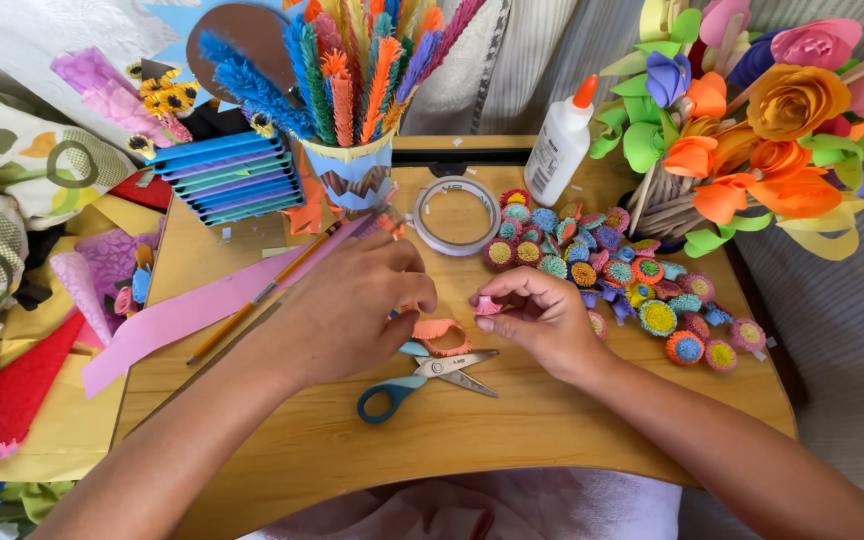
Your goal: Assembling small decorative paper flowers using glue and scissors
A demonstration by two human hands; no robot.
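1. Currently both hands are at the middle of the small wooden table. The right hand pinches a small pink rolled paper piece between thumb and fingertips, closed on it.
2. The left hand is curled, knuckles up; its fingertips are hidden, so I cannot tell whether it grips anything. A pale orange fringed paper strip lies just below it, between the two hands.
3. Scissors with blue handles lie on the table, touching that strip and not held.
4. Progress, judged: a large heap of finished rolled paper flowers in many colours sits right of the hands, so much of the work looks done; the pink roll appears unfinished, and the long pink paper sheet at left remains uncut.
5. Packages: a white glue bottle with an orange cap stands upright at the table's back edge, its label too small to make out. A clear tape roll lies flat beside it.
6. A paper-wrapped cup with zigzag trim holds fringed paper stems. A bouquet of paper roses stands at the right.
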